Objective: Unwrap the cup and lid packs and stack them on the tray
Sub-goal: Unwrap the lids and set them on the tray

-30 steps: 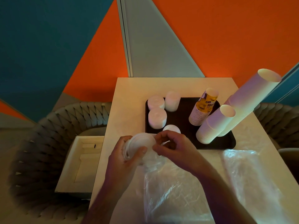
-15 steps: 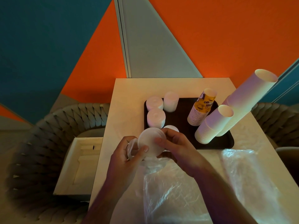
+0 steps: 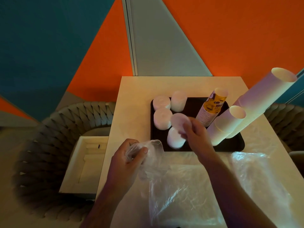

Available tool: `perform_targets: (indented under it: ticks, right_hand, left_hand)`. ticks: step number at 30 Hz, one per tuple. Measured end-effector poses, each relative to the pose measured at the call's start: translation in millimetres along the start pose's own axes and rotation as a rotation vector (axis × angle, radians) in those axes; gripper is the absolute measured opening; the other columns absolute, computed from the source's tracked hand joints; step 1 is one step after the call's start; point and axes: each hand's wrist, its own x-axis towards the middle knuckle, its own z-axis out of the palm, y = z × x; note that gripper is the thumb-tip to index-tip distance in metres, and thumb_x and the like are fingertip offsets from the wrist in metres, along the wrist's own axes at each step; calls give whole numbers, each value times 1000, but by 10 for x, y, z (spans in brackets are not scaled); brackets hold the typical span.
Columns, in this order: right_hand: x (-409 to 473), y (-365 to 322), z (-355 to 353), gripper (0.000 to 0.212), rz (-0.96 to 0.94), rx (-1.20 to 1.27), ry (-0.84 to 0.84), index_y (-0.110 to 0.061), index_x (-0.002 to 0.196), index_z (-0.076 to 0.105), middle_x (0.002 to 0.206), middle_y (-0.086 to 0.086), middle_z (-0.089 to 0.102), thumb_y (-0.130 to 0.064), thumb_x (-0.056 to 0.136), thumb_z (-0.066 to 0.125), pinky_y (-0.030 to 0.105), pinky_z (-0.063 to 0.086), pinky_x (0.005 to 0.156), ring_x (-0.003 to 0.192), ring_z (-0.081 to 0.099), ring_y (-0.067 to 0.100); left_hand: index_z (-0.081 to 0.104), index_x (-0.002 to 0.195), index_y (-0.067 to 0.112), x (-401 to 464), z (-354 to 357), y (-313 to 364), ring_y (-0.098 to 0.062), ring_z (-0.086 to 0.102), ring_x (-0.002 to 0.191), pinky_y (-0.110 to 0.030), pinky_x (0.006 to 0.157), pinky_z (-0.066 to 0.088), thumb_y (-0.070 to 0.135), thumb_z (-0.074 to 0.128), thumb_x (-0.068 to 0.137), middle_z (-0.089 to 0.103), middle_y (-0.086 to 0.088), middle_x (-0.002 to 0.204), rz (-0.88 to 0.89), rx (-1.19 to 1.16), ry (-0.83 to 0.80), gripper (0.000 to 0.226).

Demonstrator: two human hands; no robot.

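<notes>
My right hand (image 3: 196, 134) holds a few white lids (image 3: 179, 123) over the dark tray (image 3: 230, 146), just above a short lid stack (image 3: 175, 139) at the tray's front left. Three more lid stacks (image 3: 162, 118) stand at the tray's back left. My left hand (image 3: 126, 155) grips the crumpled mouth of a clear plastic wrapper (image 3: 172, 186) that lies on the table. On the tray's right side lean three cup stacks: a yellow printed one (image 3: 211, 107), a short white one (image 3: 227, 125) and a tall white one (image 3: 263, 97).
A second clear wrapper (image 3: 259, 175) lies on the white table (image 3: 136, 99) at the right. An open white box (image 3: 85, 162) sits on the woven chair (image 3: 49, 145) left of the table. Another woven chair (image 3: 289, 122) is at the right.
My right hand pulled the lids out of the wrapper and carried them forward over the tray. My left hand stayed back with the wrapper, whose mouth is now without lids.
</notes>
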Motion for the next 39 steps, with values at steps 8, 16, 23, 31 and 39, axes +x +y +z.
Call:
perform_targets:
  ticks: [8, 16, 23, 31, 39]
  right_hand:
    - [293, 527, 82, 32, -400, -770, 6, -12, 131, 65, 130, 8, 66, -8, 100, 58, 33, 54, 98, 120, 62, 23]
    - [139, 738, 91, 46, -256, -966, -93, -19, 135, 63, 144, 5, 57, -27, 91, 73, 45, 48, 104, 134, 49, 31]
    - [148, 745, 47, 43, -258, -1154, -2, -18, 113, 75, 121, 4, 70, -26, 73, 89, 46, 52, 81, 109, 61, 32]
    - [563, 588, -110, 55, -158, -1203, 3, -25, 150, 45, 153, -1, 45, -26, 97, 63, 46, 45, 103, 131, 46, 30]
    - [889, 478, -87, 74, -158, -1242, -125, -27, 156, 30, 159, -4, 35, -17, 91, 65, 49, 38, 107, 134, 37, 31]
  left_hand:
    - [63, 86, 19, -19, -1, 2, -15, 67, 71, -25, 61, 55, 24, 71, 92, 69, 3, 77, -17, 9, 14, 12]
    - [62, 87, 20, -18, 4, -3, -16, 69, 74, -28, 65, 57, 26, 72, 91, 69, 3, 80, -29, 16, 18, 12]
    - [63, 87, 20, 1, 46, 18, -17, 69, 74, -28, 64, 58, 20, 68, 92, 70, 2, 79, -29, 15, 2, 7]
    - [63, 87, 18, 8, 75, -27, -16, 69, 75, -22, 64, 57, 21, 68, 92, 70, 1, 80, -67, 32, -9, 7]
    - [64, 88, 17, 26, 65, -46, -21, 69, 74, -38, 69, 60, 33, 72, 90, 70, -4, 80, -82, 23, -14, 18]
